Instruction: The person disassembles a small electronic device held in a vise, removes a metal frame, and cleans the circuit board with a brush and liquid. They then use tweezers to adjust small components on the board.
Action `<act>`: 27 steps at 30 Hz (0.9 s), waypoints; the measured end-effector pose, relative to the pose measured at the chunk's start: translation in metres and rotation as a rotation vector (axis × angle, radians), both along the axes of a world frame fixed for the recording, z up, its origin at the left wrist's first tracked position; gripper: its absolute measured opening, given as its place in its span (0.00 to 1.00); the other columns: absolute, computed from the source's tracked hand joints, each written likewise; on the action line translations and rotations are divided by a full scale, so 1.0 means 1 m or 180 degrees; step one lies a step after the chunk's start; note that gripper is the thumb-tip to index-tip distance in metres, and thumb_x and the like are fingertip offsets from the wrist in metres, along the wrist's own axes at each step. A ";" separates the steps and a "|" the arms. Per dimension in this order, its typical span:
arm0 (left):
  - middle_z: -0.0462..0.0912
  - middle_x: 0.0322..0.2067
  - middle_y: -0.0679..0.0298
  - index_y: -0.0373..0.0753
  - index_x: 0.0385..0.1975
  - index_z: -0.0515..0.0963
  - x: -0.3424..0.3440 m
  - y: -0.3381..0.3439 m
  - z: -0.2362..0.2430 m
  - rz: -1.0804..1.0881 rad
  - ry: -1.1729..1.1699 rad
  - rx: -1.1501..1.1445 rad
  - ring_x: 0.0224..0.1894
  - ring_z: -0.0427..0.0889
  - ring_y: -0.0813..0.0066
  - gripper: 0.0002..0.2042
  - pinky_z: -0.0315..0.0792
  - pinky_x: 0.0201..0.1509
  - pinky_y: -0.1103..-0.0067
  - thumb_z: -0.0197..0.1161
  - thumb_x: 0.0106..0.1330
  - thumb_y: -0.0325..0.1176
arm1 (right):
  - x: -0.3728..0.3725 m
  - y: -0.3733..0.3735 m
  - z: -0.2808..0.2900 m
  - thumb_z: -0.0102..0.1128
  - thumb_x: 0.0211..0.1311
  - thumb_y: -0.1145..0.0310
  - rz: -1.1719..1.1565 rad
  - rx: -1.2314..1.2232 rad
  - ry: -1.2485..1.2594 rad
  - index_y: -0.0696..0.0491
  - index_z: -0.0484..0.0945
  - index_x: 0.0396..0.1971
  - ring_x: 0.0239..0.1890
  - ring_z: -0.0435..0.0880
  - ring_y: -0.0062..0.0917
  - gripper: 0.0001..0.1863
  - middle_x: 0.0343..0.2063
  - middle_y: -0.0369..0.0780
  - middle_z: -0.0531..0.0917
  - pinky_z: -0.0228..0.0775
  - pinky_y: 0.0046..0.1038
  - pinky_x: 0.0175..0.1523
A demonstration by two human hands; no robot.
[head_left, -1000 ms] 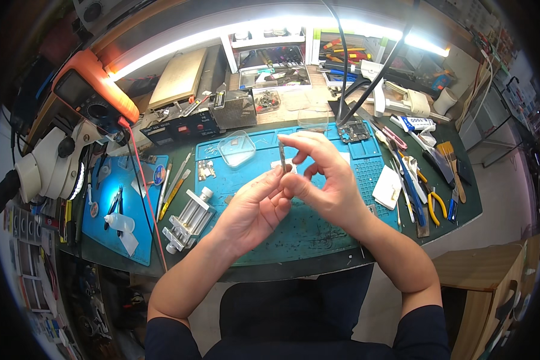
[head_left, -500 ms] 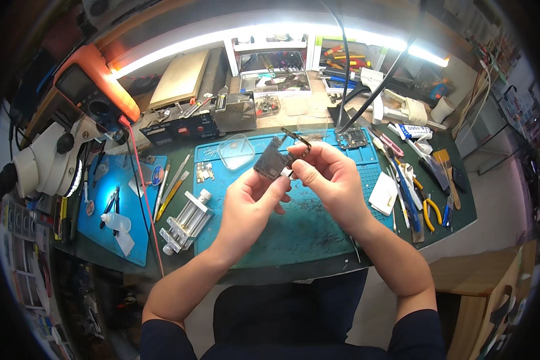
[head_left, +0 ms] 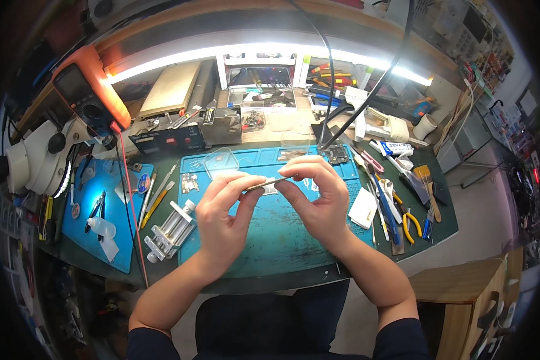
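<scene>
A thin dark circuit board [head_left: 267,183], turned nearly edge-on, is held level between my two hands above the blue work mat [head_left: 264,240]. My left hand [head_left: 224,204] pinches its left end between thumb and fingers. Its right end is pinched by my right hand [head_left: 318,195] in the same way. The board's broad faces hardly show from this angle. Just beyond my left hand lie small metal parts [head_left: 189,183] and a clear plastic box [head_left: 221,162]. Another dark circuit board [head_left: 336,154] rests at the mat's far right corner.
A silver clamp fixture [head_left: 170,232] stands left of my left forearm. Further left are an orange multimeter [head_left: 90,99], a microscope [head_left: 33,162] and a small squeeze bottle [head_left: 102,228]. Yellow-handled pliers [head_left: 412,227], a brush [head_left: 428,186] and a white pad [head_left: 362,209] lie at right.
The board has tilted from showing its broad dark face to nearly edge-on. My right hand has shifted its fingers to the board's right end. The whole view has shifted slightly.
</scene>
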State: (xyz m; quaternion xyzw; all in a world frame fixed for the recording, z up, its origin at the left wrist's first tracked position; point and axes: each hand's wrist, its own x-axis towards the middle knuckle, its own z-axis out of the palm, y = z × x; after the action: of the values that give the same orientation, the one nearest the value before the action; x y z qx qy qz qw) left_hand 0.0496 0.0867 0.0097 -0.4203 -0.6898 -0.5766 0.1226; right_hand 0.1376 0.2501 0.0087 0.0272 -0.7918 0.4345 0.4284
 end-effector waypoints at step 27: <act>0.85 0.40 0.60 0.37 0.46 0.89 -0.002 -0.004 -0.001 -0.0035 0.0267 0.0079 0.40 0.85 0.70 0.10 0.80 0.40 0.77 0.72 0.66 0.21 | 0.000 -0.001 -0.001 0.83 0.50 0.76 -0.0153 0.0195 0.0425 0.51 0.86 0.35 0.41 0.88 0.29 0.14 0.36 0.37 0.88 0.79 0.29 0.46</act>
State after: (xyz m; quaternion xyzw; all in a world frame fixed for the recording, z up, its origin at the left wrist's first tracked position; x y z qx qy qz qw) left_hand 0.0472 0.0824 0.0086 -0.4463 -0.6746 -0.5676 0.1535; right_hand 0.1377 0.2490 0.0081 0.0502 -0.7748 0.3968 0.4895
